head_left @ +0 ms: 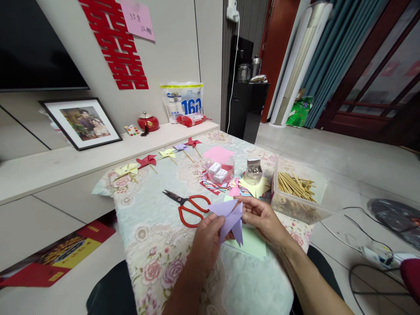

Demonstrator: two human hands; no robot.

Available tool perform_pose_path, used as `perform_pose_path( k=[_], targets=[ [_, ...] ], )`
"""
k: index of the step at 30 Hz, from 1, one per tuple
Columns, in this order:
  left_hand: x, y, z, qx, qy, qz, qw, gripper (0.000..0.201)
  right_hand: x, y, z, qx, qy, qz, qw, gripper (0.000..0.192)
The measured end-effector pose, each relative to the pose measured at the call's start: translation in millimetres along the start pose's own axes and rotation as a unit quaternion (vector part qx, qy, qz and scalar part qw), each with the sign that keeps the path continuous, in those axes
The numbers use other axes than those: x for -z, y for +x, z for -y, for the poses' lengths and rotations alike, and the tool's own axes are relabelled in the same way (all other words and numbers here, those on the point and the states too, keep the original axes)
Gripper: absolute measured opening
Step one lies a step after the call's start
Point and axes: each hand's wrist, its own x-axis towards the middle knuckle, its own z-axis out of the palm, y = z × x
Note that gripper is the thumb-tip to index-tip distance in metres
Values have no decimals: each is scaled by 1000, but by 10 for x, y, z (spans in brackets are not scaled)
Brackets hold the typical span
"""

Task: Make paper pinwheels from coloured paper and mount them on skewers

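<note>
Between my two hands is a purple paper pinwheel (231, 218), partly folded, with pointed flaps sticking out. My left hand (210, 232) pinches it from the left, thumb on top. On the other side my right hand (262, 217) grips a flap at the pinwheel's right edge between thumb and fingers. Pale green paper (251, 245) lies on the table under my hands. Just left of them rest scissors with red handles (188, 205), their blades apart and pointing to the far left.
Several finished pinwheels on sticks (146, 161) line the table's far left edge. Beyond my hands stand a clear round tub with small white boxes (220, 171) and a container of metal pins (253, 171). A plastic bin (295, 210) of wooden sticks (297, 186) is at right.
</note>
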Motion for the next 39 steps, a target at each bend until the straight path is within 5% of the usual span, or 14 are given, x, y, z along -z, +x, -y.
perform_pose_path(
  k=[6, 12, 23, 32, 39],
  targets=[
    [-6, 3, -20, 19, -23, 34, 999, 22, -32, -3, 56, -10, 9, -16, 1000, 42],
    [14, 4, 11, 40, -14, 9, 999, 30, -18, -14, 67, -20, -30, -38, 999, 40],
    [78, 54, 99, 38, 44, -34, 998, 42, -62, -117, 57, 158, -288, -95, 940, 41],
    [78, 8, -15, 17, -50, -17, 998, 31, -83, -98, 99, 112, -169, -128, 971, 40],
    [130, 67, -19, -13, -110, -55, 992, 34, -95, -79, 38, 94, -125, -136, 978, 41]
  ],
)
